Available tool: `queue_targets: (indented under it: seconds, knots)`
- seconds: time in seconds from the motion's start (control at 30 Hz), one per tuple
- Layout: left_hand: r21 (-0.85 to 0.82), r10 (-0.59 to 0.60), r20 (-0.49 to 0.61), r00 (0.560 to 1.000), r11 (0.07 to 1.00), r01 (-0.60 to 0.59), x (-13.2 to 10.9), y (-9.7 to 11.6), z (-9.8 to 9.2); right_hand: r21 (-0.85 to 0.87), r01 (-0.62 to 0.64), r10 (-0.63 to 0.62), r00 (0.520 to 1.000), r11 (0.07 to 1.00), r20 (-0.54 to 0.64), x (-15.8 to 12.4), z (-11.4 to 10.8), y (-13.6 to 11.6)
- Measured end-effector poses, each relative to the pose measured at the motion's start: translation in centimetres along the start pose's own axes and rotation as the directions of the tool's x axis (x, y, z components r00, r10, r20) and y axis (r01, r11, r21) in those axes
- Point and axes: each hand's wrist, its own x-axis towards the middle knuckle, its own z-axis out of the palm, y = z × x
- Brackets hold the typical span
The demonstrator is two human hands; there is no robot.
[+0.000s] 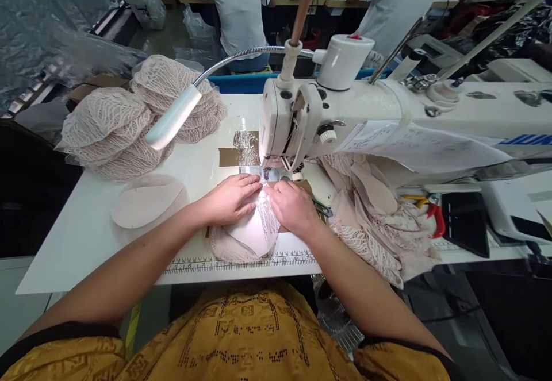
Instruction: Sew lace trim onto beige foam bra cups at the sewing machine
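Observation:
A cup-shaped piece of pale lace fabric (245, 249) lies under the needle of a white sewing machine (284, 111), with a smooth pale panel (254, 231) on it. My left hand (230, 200) rests on the fabric's left side, fingers stretched out flat towards the presser foot (266, 175). On the other side my right hand (291, 206) has its fingers curled together, gripping the lace edge close to the needle. The fingertips of both hands nearly meet there and partly hide the fabric edge.
Stacked lace pieces (107, 134) and a loose round piece (149, 203) lie left. A lamp (175, 118) hangs over the table. On the right are heaped lace (375, 231), red-handled scissors (437, 220) and a black tablet (464, 223). Two people in white shirts sit beyond.

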Motion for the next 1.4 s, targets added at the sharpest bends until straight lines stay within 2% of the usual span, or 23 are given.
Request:
queue_targets:
  seconds: [0.2, 0.5, 0.73, 0.83, 0.97, 1.1, 1.2, 1.4]
  knots:
    - [0.049, 0.010, 0.016, 1.000, 0.999, -0.011, 0.6, -0.4, 0.2, 0.008, -0.025, 0.025, 1.000, 1.000, -0.011, -0.1, 0.0, -0.2]
    - [0.034, 0.092, 0.065, 0.994, 0.995, -0.095, 1.4, -1.9, 0.3, 0.027, -0.089, 0.089, 0.996, 0.996, 0.010, 0.1, -0.1, -0.4]
    - [0.035, 0.162, 0.124, 0.979, 0.985, -0.168, 1.4, -3.4, 0.0, 0.058, -0.086, 0.086, 0.996, 0.995, 0.004, 0.1, -0.2, -0.4]
    - [0.073, 0.110, 0.066, 0.992, 0.991, -0.115, 0.7, -2.9, -0.4, 0.121, -0.096, 0.099, 0.995, 0.988, -0.021, 0.0, -0.3, -0.1]
    - [0.020, 0.091, -0.091, 0.992, 0.996, -0.090, -0.7, -0.3, -0.7, 0.254, -0.104, 0.124, 0.990, 0.962, -0.064, 0.0, -0.4, 0.5]
    - [0.031, 0.025, -0.122, 0.992, 0.999, -0.022, -1.0, 2.1, 0.4, 0.340, -0.095, 0.126, 0.989, 0.936, -0.072, 0.0, -0.7, 0.9]
    - [0.041, -0.001, -0.184, 0.983, 0.999, 0.009, -0.8, 2.4, 1.5, 0.338, -0.107, 0.123, 0.992, 0.935, -0.027, -0.3, -1.7, 1.0]
    - [-0.159, -0.048, -0.234, 0.971, 0.987, 0.010, -1.4, 1.7, 1.7, 0.296, -0.128, 0.108, 0.991, 0.947, 0.083, -1.8, -4.8, 0.8]
